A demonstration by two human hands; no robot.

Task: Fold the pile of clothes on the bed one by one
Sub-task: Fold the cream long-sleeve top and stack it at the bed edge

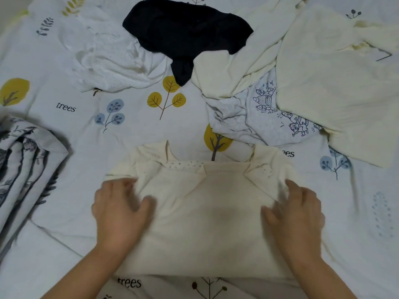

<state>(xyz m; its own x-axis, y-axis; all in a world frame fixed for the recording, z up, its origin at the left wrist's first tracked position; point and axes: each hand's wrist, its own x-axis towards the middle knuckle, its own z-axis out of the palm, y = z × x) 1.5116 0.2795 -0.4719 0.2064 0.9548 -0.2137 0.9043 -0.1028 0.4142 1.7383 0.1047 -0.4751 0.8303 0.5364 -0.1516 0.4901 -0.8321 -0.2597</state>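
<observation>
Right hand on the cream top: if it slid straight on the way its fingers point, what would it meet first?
The right hand points up and slightly left, so it would probably cross the cream top's folded-in sleeve first, then the cartoon-print garment beyond; blur hides the exact finger direction.

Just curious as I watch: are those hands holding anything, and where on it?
Both rest on the cream shirt: left hand at its left edge, right hand at its right edge. Blur hides whether the fingers grip.
</observation>
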